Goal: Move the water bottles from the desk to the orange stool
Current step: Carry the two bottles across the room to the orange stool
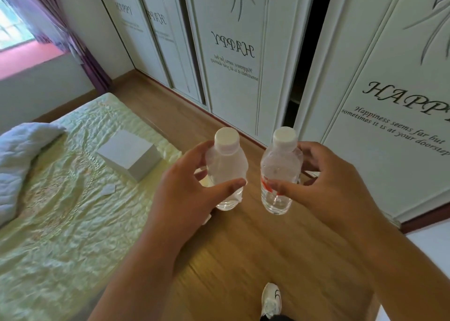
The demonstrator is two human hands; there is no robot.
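Head view, read from nine o'clock across to three: a bed [73, 199] with a pale green crumpled cover fills the left side, with a white quilt [22, 160] bunched at its edge and a white box [129, 155] sitting on the cover nearer the middle. Just right of that, at centre, my left hand [185, 191] is wrapped around the left bottle [226, 172], thumb across its front and fingers behind, holding it upright and clear of the wooden floor [255, 259]. Beside it, close but apart, my right hand [331, 184] grips the right bottle [280, 172] the same way; this one shows a red mark on its side. Both carry white caps. From twelve to three o'clock stand white wardrobe doors [389, 101] with "HAPPY" lettering, one gap between them dark. At six o'clock my white shoe [270, 301] is on the floor.

As I judge it, the pick-up is done: both bottles are off the desk and in my hands, mid-carry. Neither the desk nor the orange stool shows from here, so finding the stool and setting both bottles on it is what remains.
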